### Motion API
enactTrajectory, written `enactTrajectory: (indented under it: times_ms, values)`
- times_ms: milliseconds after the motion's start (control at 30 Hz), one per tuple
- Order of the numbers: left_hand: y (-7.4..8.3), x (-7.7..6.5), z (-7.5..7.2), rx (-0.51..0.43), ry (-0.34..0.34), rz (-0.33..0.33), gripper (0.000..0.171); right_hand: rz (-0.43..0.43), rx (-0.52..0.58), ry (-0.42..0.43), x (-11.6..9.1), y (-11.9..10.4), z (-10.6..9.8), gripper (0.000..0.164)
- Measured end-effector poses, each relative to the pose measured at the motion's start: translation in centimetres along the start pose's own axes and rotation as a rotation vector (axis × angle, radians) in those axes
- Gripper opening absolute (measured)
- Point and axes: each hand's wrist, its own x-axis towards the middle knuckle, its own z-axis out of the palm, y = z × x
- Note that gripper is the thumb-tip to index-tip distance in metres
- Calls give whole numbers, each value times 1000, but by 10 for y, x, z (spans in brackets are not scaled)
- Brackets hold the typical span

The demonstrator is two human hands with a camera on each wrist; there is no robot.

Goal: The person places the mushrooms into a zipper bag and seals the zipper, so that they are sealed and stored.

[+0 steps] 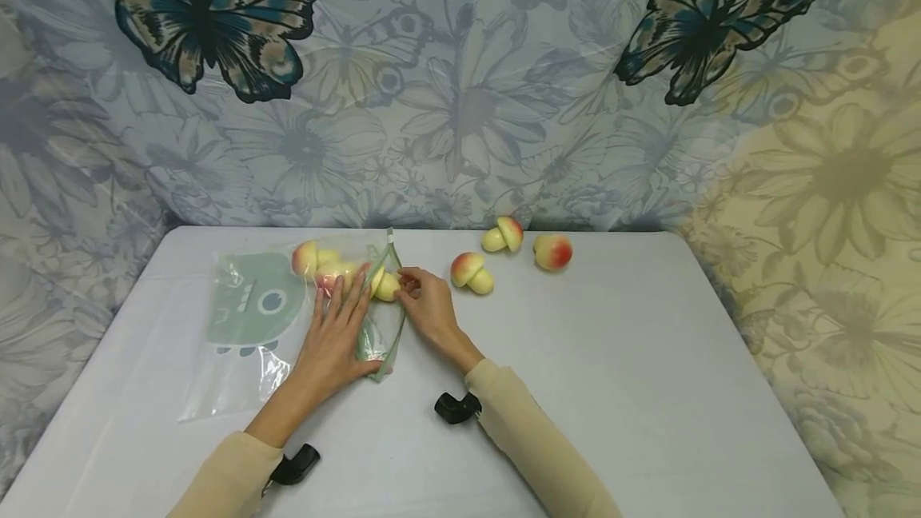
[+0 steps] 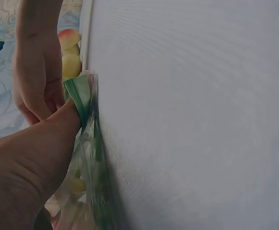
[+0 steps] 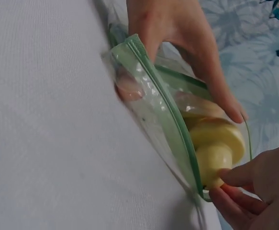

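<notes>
A clear zip bag (image 1: 237, 386) with a green cartoon face print (image 1: 252, 294) lies on the table, its green-edged mouth toward the right. My left hand (image 1: 334, 346) spreads over the bag near the mouth, fingers straight; in the right wrist view its thumb (image 3: 129, 88) shows behind the clear film, and the mouth stands apart. My right hand (image 1: 432, 310) pinches the stem of a yellow toy mushroom (image 3: 213, 160) in the mouth, its cap inward. Other toy mushrooms (image 1: 305, 258) with red-yellow caps lie inside the bag, partly hidden by my left fingers.
Three more toy mushrooms lie on the white table (image 1: 612, 374) right of the bag: one near my right hand (image 1: 469, 272), one farther back (image 1: 502, 235), one to the right (image 1: 552, 252). A butterfly-and-flower cloth (image 1: 460, 102) hangs behind the table's back edge.
</notes>
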Motion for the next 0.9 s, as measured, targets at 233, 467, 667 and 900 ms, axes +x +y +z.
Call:
enactTrajectory:
  times_ms: [233,467,667,900]
  values:
    - [0,-1,-1,19,-4,12,128,59,135,-29,2,-7,5,47]
    - [0,-1,-1,13,-11,11,129,37,119,-87,3,-11,6,46]
    - [0,-1,0,2,-14,6,130,21,84,-117,2,-13,-4,32]
    - [-1,-1,0,-6,-15,3,128,-12,84,-83,0,-17,-30,28]
